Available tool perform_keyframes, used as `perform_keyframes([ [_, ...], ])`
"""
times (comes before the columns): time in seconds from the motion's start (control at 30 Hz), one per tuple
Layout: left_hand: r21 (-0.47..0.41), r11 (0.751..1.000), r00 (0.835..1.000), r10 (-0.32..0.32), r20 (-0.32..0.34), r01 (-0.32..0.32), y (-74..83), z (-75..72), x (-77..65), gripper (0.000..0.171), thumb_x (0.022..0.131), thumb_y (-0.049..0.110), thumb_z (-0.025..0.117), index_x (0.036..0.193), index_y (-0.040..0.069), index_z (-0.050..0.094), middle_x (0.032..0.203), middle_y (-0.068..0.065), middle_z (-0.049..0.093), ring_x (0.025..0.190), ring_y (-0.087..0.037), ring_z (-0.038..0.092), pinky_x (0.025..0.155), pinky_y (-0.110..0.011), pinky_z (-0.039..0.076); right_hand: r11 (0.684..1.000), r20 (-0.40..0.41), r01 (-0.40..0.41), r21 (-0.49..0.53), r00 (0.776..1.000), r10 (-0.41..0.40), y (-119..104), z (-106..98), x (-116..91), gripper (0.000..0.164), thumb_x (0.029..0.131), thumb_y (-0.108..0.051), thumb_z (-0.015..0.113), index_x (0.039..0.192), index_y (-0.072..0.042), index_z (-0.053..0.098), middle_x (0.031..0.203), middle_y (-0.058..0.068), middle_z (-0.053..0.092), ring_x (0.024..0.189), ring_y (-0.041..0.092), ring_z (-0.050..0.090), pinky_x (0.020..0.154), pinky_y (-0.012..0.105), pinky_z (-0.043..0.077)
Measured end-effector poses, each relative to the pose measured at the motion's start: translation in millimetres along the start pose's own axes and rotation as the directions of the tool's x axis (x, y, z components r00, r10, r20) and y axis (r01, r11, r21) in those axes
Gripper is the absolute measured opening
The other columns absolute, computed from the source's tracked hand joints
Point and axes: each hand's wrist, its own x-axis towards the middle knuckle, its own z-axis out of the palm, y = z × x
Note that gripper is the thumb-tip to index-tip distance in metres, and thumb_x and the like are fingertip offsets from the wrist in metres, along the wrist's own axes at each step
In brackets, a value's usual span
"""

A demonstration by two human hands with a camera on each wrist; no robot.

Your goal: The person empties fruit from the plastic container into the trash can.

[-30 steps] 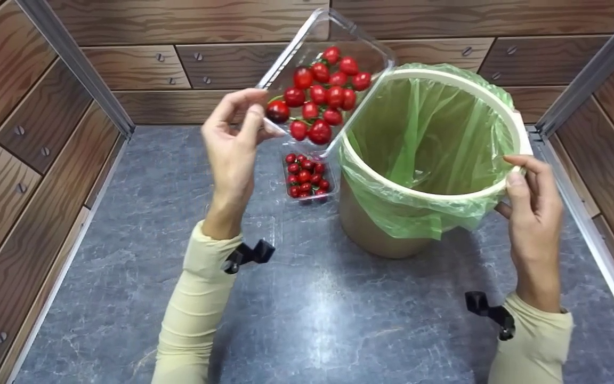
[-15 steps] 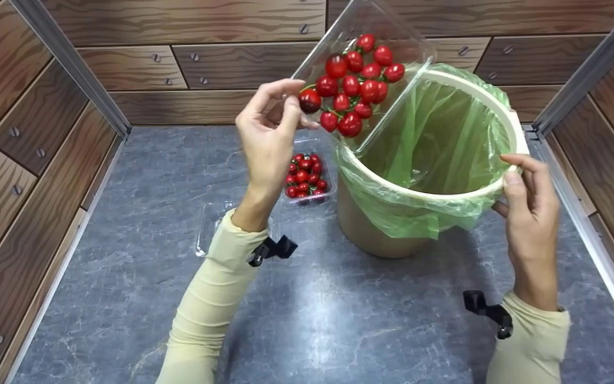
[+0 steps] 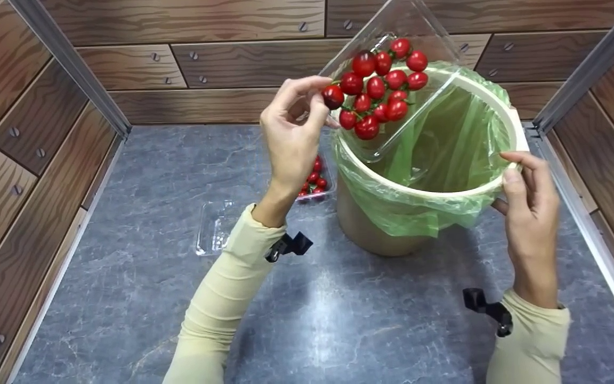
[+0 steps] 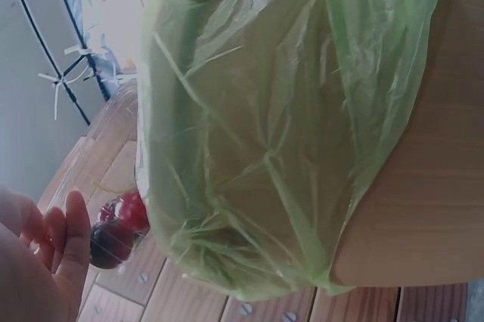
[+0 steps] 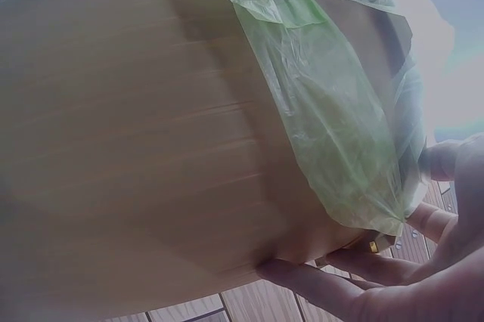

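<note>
My left hand (image 3: 293, 122) pinches the near left edge of a clear plastic container (image 3: 437, 96), which is tilted over the left rim of a trash can (image 3: 381, 237). Inside the container lie several red cherry tomatoes (image 3: 376, 88) with green stems; in the left wrist view a dark tomato (image 4: 111, 244) shows by my fingertips. A green bag (image 3: 400, 216) lines the can and folds over its cream rim. My right hand (image 3: 533, 213) grips that rim on the right, thumb on top and fingers around the outside, as the right wrist view also shows.
A second clear container of tomatoes (image 3: 315, 184) stands on the grey marbled surface, partly hidden behind my left hand. Left of my forearm lies a clear plastic lid or tray (image 3: 213, 226). Wood-patterned walls (image 3: 243, 66) enclose the back and sides.
My left hand has carried the container of tomatoes rightward, from beside the can to over its rim. My right hand has kept its hold on the can's rim.
</note>
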Motion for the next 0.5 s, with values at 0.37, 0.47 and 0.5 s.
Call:
perform_keyframes([
  [0.37, 0.186, 0.978, 0.995, 0.093, 0.034, -0.098, -5.2, 5.3, -4.0, 0.023, 0.092, -0.011, 0.057, 0.1, -0.001, 0.077, 0.087, -0.01, 0.063, 0.063, -0.013, 0.059, 0.048, -0.021, 0.047, 1.0, 0.003, -0.009, 0.002, 1.0, 0.009, 0.3, 0.6, 0.4, 0.03, 0.104, -0.009, 0.056, 0.131, 0.001, 0.063, 0.131, 0.022, 0.059, 0.095, 0.027, 0.066, 0.076, 0.03, 0.064],
  [0.47, 0.206, 0.97, 0.992, 0.118, 0.054, -0.127, -7.1, 6.3, -4.8, 0.024, 0.091, -0.011, 0.058, 0.1, 0.0, 0.077, 0.089, -0.011, 0.064, 0.065, -0.014, 0.059, 0.05, -0.023, 0.049, 1.0, 0.001, -0.004, -0.004, 1.0, 0.004, 0.2, -0.1, -0.2, 0.03, 0.104, -0.009, 0.056, 0.131, 0.001, 0.063, 0.13, 0.023, 0.059, 0.095, 0.027, 0.066, 0.075, 0.029, 0.064],
  [0.5, 0.212, 0.967, 0.99, 0.129, 0.06, -0.139, -7.9, 6.5, -5.2, 0.024, 0.091, -0.011, 0.058, 0.101, 0.0, 0.077, 0.089, -0.012, 0.064, 0.064, -0.014, 0.059, 0.05, -0.023, 0.05, 1.0, 0.001, -0.002, -0.005, 1.0, 0.002, 0.2, -0.3, -0.3, 0.03, 0.104, -0.009, 0.056, 0.132, 0.001, 0.062, 0.13, 0.023, 0.059, 0.095, 0.027, 0.066, 0.075, 0.029, 0.064],
])
